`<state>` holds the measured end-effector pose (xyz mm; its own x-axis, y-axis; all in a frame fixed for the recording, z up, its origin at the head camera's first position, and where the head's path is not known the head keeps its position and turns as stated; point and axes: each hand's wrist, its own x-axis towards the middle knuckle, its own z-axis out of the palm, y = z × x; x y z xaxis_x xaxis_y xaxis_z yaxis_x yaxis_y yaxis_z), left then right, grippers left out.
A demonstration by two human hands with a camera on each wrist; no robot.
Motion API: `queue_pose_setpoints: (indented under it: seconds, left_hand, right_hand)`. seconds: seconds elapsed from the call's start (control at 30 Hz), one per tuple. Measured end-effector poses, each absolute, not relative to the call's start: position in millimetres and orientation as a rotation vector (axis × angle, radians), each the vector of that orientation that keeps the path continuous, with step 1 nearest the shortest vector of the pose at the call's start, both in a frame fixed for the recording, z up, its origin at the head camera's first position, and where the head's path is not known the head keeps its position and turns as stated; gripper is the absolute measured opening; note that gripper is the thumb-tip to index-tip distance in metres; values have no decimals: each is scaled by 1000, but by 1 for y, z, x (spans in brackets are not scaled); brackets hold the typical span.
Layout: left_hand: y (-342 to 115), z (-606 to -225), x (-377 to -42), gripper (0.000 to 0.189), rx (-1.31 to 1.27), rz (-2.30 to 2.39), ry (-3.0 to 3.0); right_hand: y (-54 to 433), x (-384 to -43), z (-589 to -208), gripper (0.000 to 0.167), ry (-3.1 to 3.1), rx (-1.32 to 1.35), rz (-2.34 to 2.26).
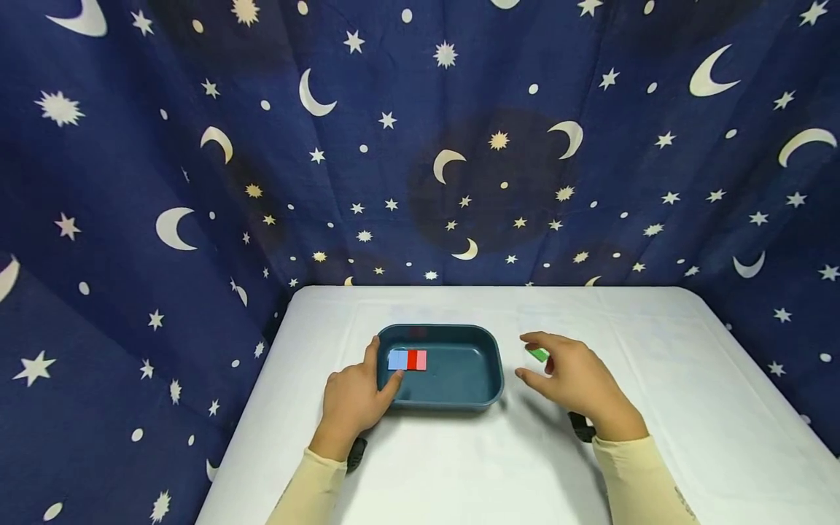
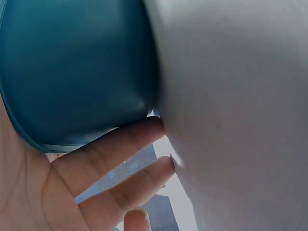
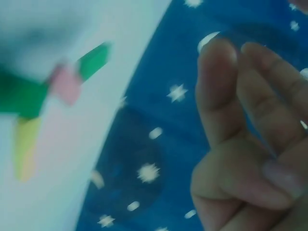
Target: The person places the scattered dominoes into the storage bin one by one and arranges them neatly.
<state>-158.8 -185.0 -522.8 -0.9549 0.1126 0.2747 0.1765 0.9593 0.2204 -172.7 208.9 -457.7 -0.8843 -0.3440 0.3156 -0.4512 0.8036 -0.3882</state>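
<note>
A dark teal plastic tray (image 1: 459, 399) stands on the white table. In it, near the left wall, a light blue piece (image 1: 397, 360), a red piece (image 1: 412, 360) and a pink piece (image 1: 422, 360) lie side by side. My left hand (image 1: 354, 397) holds the tray's left side, thumb over the rim and fingers along the outer wall. To the right of the tray, my right hand (image 1: 571, 375) hovers with thumb and index finger apart, nothing between them. A green piece (image 1: 538, 355) shows behind its fingers, partly hidden.
Blurred in the right wrist view, a green strip (image 3: 95, 61), a pink piece (image 3: 66, 84), a wider green piece (image 3: 21, 96) and a yellow strip (image 3: 26, 147) lie on the table. A dark blue curtain (image 1: 394, 182) with moons and stars hangs behind the table.
</note>
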Motion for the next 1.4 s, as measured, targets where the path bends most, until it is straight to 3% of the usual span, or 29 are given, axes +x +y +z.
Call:
queue_pose_setpoints:
  seconds: [0.4, 0.83, 1.4]
  left_hand:
    - [-175, -539, -148, 91, -227, -386, -2854]
    - [-189, -526, -159, 90, -233, -361, -2831]
    - [-185, -520, -164, 89, -243, -378, -2834]
  right_hand:
    - [276, -164, -512, 55, -2838, 374, 832]
    - [291, -180, -515, 69, -2863, 263, 879]
    - [301, -189, -502, 94, -3099, 330, 1014]
